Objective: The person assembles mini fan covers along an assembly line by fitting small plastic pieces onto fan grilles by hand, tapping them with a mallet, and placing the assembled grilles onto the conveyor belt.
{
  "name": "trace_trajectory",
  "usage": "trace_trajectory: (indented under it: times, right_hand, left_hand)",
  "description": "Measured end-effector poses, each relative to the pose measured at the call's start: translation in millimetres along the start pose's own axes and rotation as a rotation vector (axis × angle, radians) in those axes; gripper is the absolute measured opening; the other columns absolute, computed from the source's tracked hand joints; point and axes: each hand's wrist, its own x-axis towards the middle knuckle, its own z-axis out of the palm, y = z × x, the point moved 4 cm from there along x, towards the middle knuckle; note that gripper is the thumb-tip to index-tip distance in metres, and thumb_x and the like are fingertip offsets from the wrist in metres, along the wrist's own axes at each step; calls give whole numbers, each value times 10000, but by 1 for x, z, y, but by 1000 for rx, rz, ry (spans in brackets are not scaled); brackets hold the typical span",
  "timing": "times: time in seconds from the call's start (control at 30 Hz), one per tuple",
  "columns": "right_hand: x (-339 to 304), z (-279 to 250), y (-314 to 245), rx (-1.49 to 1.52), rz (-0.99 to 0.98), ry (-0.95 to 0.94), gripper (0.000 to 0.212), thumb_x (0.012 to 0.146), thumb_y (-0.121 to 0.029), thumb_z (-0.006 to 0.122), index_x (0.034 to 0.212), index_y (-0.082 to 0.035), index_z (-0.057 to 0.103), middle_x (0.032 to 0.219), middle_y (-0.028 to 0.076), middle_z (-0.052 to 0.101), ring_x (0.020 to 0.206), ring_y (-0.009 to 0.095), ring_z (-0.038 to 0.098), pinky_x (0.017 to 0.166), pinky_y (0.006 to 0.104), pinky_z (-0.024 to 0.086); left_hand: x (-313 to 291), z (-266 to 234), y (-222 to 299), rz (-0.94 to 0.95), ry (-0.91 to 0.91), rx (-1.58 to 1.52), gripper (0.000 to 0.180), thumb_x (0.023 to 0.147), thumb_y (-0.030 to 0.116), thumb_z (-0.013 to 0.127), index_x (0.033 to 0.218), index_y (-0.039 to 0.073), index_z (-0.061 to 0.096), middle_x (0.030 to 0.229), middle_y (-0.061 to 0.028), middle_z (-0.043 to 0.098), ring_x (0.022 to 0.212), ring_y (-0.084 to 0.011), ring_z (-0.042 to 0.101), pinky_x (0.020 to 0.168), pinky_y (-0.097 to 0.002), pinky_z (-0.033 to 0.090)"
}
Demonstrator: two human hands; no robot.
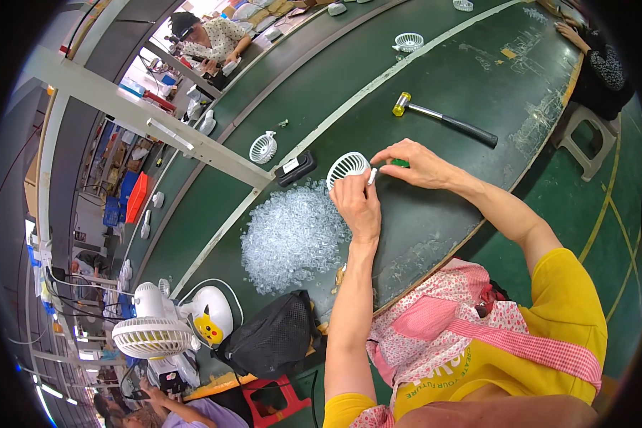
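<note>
My left hand (357, 208) is closed around the near side of a small white fan housing (347, 165) with a slotted round grille. A short white stem (372, 176) sticks out at its right, between my two hands. My right hand (415, 165) comes up to that stem with thumb and index finger bent toward it. Within its curled fingers shows a small green piece (400, 163), mostly hidden, whose kind I cannot make out. Beside my left hand spreads a heap of small clear plastic pieces (289, 235).
A black oblong case (295, 170) lies beyond the heap, and a yellow-headed hammer (446, 123) lies to the right. More white fan housings (263, 148) rest on the green belt. A black mesh bag (274, 335) and white desk fan (153, 332) stand nearer left. Other people sit around.
</note>
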Motion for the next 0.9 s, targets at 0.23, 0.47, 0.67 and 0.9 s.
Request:
trace_trajectory:
  times: [0.23,0.47,0.67,0.9]
  right_hand:
    - [6,-12,3,365,96,-201,208,919,-179,636,1013,-5,698,886,66,672,859,130,602,793,293,466]
    - [2,-11,11,426,224,-197,203,914,-179,610,905,13,675,865,6,619,849,86,545,763,249,425]
    - [3,-22,47,222,137,-216,126,937,-107,578,953,-5,650,909,24,611,965,114,550,983,280,368]
    - [7,-14,50,299,170,-132,104,939,-85,588,973,-10,651,929,5,560,926,97,515,891,247,377]
  left_hand:
    - [-2,0,-1,-131,20,-260,191,751,10,739,897,85,642,786,-40,569,748,-221,529,723,-368,379]
    - [2,1,5,-76,63,-443,115,787,132,735,819,79,639,778,-95,561,754,-304,534,693,-406,414]
    - [-3,16,0,-239,29,-588,218,728,123,774,782,36,581,737,-104,555,686,-261,566,588,-358,453]
    - [-1,20,-3,-554,-25,-1049,206,775,52,754,832,18,559,790,-46,650,746,-74,602,635,-247,480]
